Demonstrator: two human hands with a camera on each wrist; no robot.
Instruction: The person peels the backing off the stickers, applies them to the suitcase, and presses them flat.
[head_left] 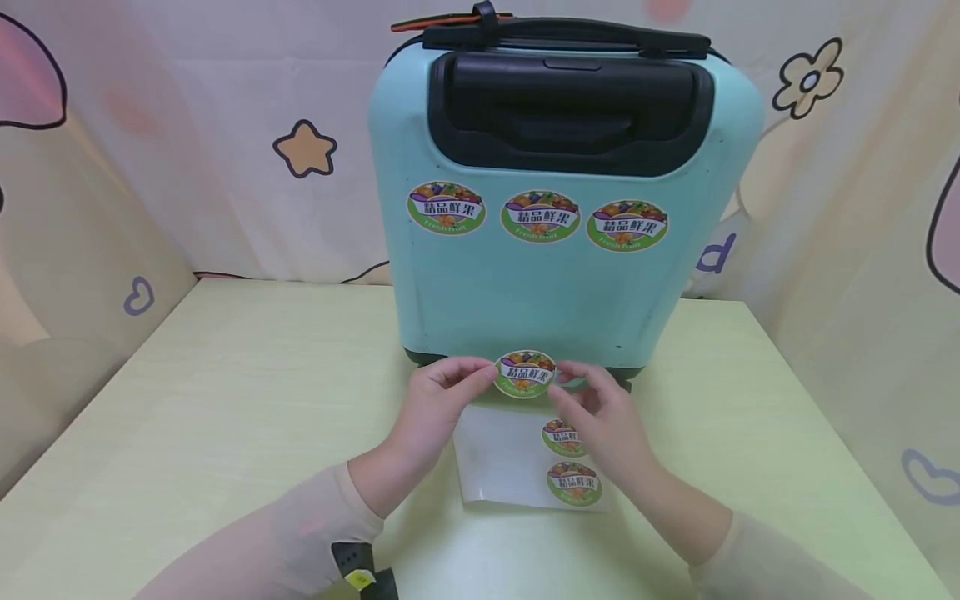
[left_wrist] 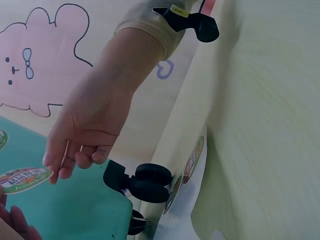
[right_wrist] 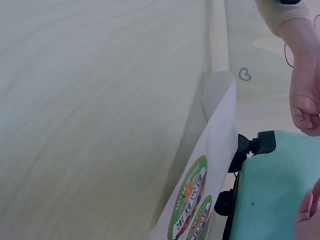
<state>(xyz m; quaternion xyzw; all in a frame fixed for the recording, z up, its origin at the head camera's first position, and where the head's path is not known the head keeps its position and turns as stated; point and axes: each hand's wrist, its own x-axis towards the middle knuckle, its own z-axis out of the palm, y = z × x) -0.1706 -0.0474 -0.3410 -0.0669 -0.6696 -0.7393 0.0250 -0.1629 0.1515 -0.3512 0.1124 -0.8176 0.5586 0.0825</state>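
One oval sticker (head_left: 525,374), frame's lower centre, pinched by fingers (head_left: 474,383) of left hand (head_left: 422,421) and right hand (head_left: 611,425); white sheet (head_left: 501,467) below

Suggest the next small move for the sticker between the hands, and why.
Probably raise the held sticker toward the bare shell below the three stuck stickers on the suitcase: it's off the backing sheet, left hand and right hand hold its opposite edges, and its print faces the person.
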